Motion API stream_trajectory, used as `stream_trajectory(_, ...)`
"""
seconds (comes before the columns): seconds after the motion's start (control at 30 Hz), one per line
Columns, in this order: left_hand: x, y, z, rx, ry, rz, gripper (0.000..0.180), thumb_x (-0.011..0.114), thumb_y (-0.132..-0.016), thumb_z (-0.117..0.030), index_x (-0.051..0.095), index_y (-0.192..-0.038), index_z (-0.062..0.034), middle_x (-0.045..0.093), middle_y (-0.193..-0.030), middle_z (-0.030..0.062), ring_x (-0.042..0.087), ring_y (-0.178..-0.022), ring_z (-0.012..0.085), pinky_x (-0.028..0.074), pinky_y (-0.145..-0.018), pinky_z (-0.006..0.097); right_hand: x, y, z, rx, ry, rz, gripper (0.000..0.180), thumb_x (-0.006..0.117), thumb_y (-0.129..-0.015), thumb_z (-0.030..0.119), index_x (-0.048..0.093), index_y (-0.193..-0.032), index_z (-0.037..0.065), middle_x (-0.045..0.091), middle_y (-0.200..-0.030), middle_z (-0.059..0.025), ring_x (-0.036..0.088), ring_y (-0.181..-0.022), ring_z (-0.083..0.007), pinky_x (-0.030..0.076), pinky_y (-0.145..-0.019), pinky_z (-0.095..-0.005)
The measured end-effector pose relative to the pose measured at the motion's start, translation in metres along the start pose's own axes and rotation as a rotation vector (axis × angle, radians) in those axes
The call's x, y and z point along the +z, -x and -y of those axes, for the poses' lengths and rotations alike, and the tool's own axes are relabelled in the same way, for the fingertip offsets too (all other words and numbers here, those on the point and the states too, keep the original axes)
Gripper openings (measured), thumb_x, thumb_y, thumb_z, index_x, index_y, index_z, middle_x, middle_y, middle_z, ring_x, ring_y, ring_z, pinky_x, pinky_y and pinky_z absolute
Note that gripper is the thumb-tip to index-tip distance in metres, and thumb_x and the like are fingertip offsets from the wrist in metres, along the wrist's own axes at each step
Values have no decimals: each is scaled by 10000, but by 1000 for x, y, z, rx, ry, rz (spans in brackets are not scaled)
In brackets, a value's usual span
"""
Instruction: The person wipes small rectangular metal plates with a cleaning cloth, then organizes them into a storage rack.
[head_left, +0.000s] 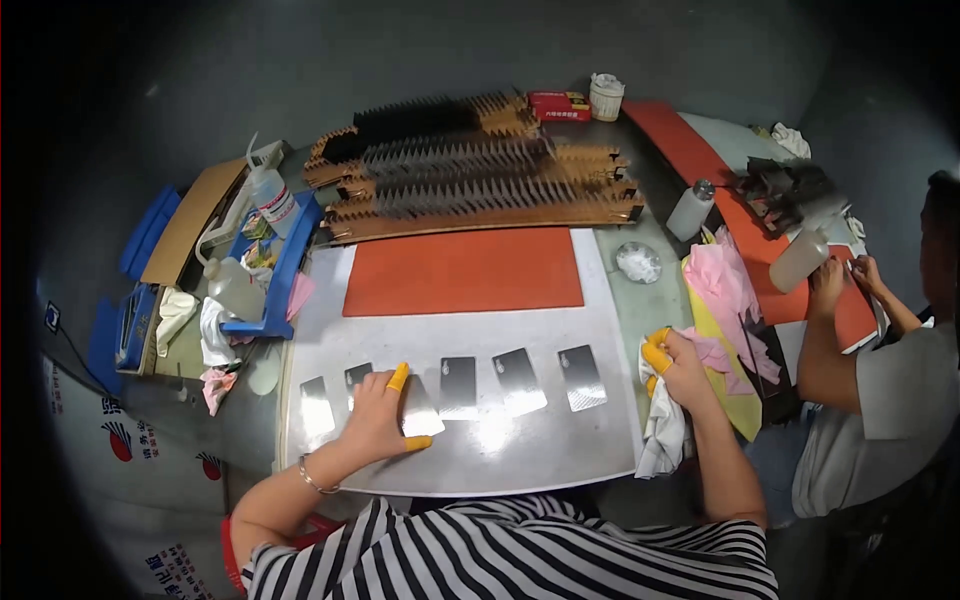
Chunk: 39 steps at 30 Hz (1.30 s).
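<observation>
Several small, dark glossy plates lie in a row on the pale work surface [480,470]. My left hand [372,415] is spread over the left part of the row, with yellow covers on its thumb and forefinger. Those two fingertips lie apart, near the upper and lower ends of one plate [421,408]; whether they press on it is unclear. Part of the neighbouring plate [357,374] is hidden by the hand. At the right edge of the board, my right hand [683,368], also with yellow finger covers, is closed around a crumpled white cloth [663,435].
An orange mat [465,272] lies beyond the plates, with slotted racks [480,190] behind it. At left, a blue tray [290,265] holds bottles and cloths. To the right are a glass dish [638,262], a bottle [690,210], pink cloths [722,280] and a co-worker [880,400].
</observation>
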<state>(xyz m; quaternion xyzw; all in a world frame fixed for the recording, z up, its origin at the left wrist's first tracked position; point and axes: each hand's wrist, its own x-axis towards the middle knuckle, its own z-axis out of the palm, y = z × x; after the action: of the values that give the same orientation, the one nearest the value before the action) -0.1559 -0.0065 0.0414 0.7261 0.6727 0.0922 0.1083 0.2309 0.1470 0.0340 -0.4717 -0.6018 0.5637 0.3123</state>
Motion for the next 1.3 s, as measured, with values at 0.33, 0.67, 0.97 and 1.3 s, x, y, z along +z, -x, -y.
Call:
stream_trajectory(0.33,-152,-280,-60,211,-135,-221,821,681,-613,-435,417,-1216,56,501,-1042,175,489,-980,308,334,-879,351,-24,-46,-35,-19,-230,69,113,547,-889,155,497,-871,55,517,-704,3,497,-558,-71,416,-479,-221)
stream_trajectory(0.67,-78,-488,-95,192,-365,119,704,685,-643,-347,464,-1223,-16,510,-1182,132,390,-1142,280,274,-907,402,-32,-44,-42,27,-303,172,90,536,-888,122,491,-924,53,487,-792,19,480,-654,-51,462,-532,-226)
stream_trajectory(0.97,-74,-499,-100,185,-454,216,700,666,-652,-344,463,-1232,-9,507,-1182,127,385,-1145,278,293,-897,385,-31,-48,-33,47,-285,131,123,565,-873,121,488,-882,25,511,-801,-7,505,-664,-64,466,-547,-227)
stream_trajectory(1.3,-68,-501,-107,166,-545,298,671,605,-716,-288,418,-1292,2,526,-1192,172,437,-1150,313,352,-898,403,-28,-44,-36,37,-288,115,131,570,-873,129,493,-868,24,517,-747,-3,498,-637,-62,458,-542,-227)
